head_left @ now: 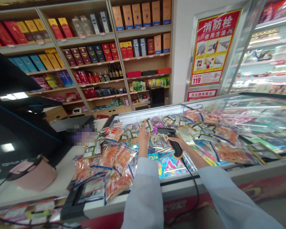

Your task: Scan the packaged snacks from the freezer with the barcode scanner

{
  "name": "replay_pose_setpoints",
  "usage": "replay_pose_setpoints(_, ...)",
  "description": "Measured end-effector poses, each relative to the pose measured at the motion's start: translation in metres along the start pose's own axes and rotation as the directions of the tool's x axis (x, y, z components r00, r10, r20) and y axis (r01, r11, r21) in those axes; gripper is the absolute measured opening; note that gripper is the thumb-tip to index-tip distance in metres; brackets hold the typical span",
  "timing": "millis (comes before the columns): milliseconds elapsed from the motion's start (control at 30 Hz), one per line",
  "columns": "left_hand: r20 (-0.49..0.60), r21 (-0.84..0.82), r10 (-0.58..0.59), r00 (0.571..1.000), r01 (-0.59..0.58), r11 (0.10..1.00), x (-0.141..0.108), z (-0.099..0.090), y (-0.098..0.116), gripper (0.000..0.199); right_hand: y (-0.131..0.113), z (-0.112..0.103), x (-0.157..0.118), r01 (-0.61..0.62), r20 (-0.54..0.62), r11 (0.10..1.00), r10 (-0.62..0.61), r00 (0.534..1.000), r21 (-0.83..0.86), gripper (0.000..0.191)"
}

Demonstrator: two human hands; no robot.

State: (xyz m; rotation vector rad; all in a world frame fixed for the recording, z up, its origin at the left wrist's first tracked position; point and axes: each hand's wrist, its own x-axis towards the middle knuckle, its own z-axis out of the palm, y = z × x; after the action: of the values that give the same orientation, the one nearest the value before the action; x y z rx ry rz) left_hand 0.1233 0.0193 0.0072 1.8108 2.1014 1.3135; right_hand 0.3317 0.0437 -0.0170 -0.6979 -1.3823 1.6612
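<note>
My right hand is wrapped round the grip of a black and yellow barcode scanner, whose head points left. A cable hangs from the scanner's lower end. My left hand pinches a small snack packet with a dark and white wrapper, held in front of the scanner's head. Under both hands lies the glass top of a chest freezer, with colourful packs showing through it. Clear bags of orange-brown snacks are heaped to the left of my left hand. More such bags lie to the right.
A pink container and a black checkout terminal stand on the white counter at left. Shelves of boxed goods line the back wall, beside a red and yellow poster. The scanner cable drops over the freezer's front.
</note>
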Motion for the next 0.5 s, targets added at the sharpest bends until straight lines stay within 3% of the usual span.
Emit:
replay_pose_setpoints(100, -0.031, -0.014, -0.009, 0.999, 0.009, 1.0, -0.006, -0.009, 0.012, 0.069, -0.005, 0.003, -0.002, 0.008, -0.071, 0.998, -0.004, 0.997, 0.056, 0.034)
replay_pose_setpoints(200, -0.11, -0.025, -0.014, 0.994, 0.011, 1.0, -0.016, -0.031, 0.029, 0.067, -0.012, 0.01, -0.005, 0.037, -0.094, 0.993, -0.026, 0.995, 0.116, 0.034)
replay_pose_setpoints(367, -0.243, 0.051, -0.013, 0.97, 0.027, 0.998, -0.034, -0.101, 0.043, 0.07, -0.025, 0.044, -0.006, 0.083, -0.04, 0.985, -0.078, 0.996, 0.151, 0.028)
replay_pose_setpoints(500, -0.348, 0.098, -0.026, 0.937, 0.064, 0.993, -0.048, -0.164, 0.026, 0.07, -0.027, 0.093, 0.004, 0.053, 0.026, 0.976, -0.06, 0.998, 0.211, 0.026)
